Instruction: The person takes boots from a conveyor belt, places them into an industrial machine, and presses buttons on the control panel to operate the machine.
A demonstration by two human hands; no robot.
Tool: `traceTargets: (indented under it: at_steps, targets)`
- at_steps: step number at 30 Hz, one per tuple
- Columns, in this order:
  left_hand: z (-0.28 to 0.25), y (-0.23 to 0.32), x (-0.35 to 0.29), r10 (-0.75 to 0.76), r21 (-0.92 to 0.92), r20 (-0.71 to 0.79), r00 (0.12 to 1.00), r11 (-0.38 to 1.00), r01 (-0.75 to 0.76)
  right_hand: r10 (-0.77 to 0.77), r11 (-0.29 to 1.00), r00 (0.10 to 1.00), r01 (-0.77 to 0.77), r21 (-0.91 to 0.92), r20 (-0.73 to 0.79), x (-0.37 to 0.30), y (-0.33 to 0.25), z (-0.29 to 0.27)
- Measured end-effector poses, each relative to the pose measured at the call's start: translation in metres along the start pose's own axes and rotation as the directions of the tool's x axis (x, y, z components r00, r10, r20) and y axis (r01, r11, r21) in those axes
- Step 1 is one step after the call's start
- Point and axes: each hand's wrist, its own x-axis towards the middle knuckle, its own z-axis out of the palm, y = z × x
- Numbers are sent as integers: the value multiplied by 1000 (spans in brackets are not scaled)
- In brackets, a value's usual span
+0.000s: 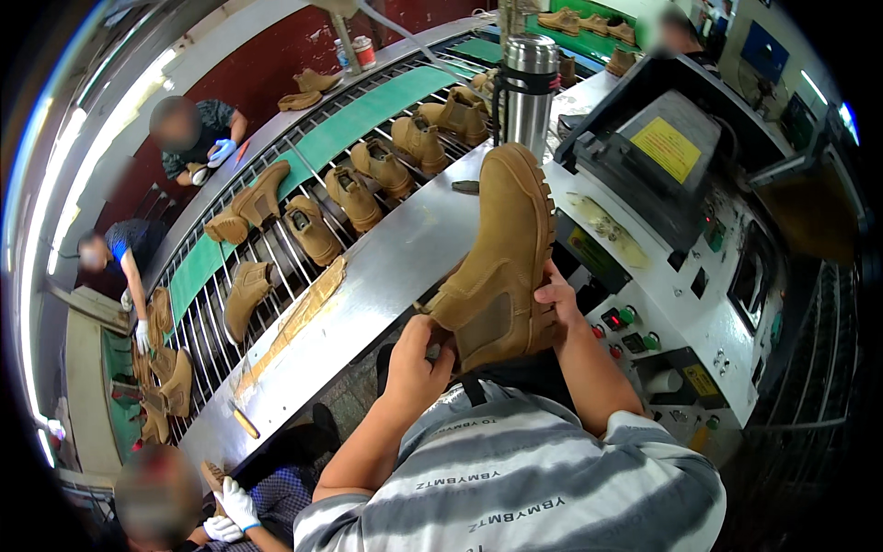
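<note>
A tan ankle boot with a grey-brown elastic side panel is held up before my body, its toe pointing up and away. My left hand is closed on the top edge of its shaft, by the pull tab. Fingers of my right hand wrap the sole side near the heel, with the thumb against the sole edge; the other fingers are partly hidden behind the boot. The thick lugged sole faces right.
A roller conveyor with several tan boots runs beyond a metal ledge. On it stand a steel thermos and a yellow-handled tool. At right is a machine with buttons. Gloved co-workers are at left.
</note>
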Motion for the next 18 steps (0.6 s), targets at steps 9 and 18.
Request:
traceTargets:
  at_steps: [9, 18]
  targets:
    - [22, -23, 23, 142, -201, 154, 978, 974, -109, -168, 847, 981, 194, -494, 97, -21, -30, 9]
    - [93, 2, 58, 217, -512, 524, 823, 853, 101, -347, 687, 938, 240, -686, -20, -99, -75, -18]
